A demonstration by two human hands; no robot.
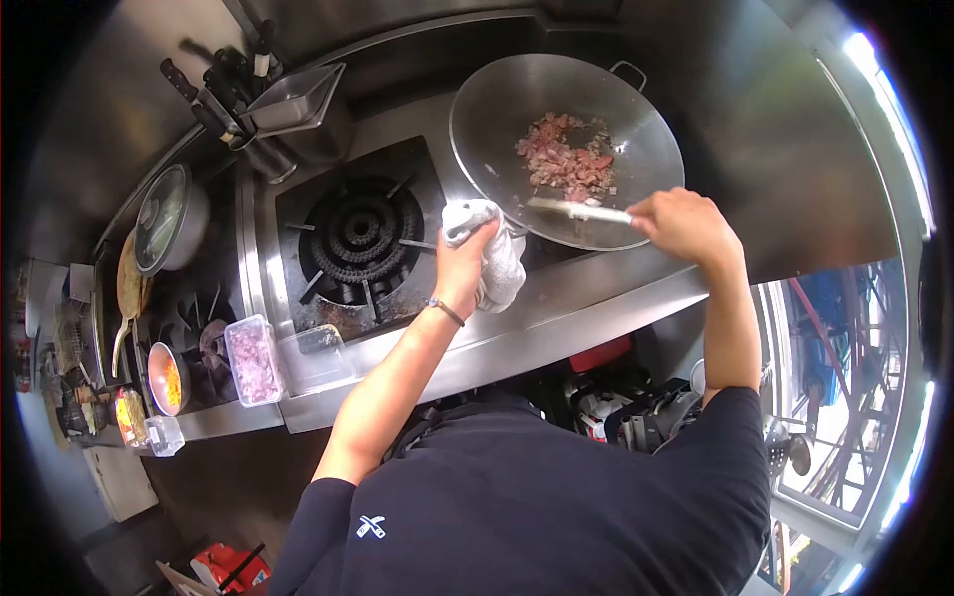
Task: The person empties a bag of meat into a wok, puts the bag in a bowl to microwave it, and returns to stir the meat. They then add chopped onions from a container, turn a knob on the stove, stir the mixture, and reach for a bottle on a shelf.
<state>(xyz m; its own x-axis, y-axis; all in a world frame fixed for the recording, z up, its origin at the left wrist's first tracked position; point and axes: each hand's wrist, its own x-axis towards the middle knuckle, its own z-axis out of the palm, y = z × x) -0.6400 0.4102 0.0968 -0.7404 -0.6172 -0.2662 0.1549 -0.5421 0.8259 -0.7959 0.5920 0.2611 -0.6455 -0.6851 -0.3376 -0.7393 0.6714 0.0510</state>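
A large steel wok [487, 129] stands on the stove at the upper right, with chopped pinkish meat [566, 157] in its middle. My right hand [686, 226] is closed around the handle of a spatula [586, 211], whose blade lies inside the wok just below the meat. A white cloth [505, 273] is bunched in my left hand [465, 266], at the wok's near left rim. The cloth covers part of my fingers and the rim there.
An open burner [363, 233] lies left of the wok. Farther left are a tub of chopped purplish pieces [254, 361], a clear lid [316, 358], a bowl with orange pieces [167, 379] and a lidded pot [189, 223]. Knives [179, 79] and metal containers [298, 109] stand behind.
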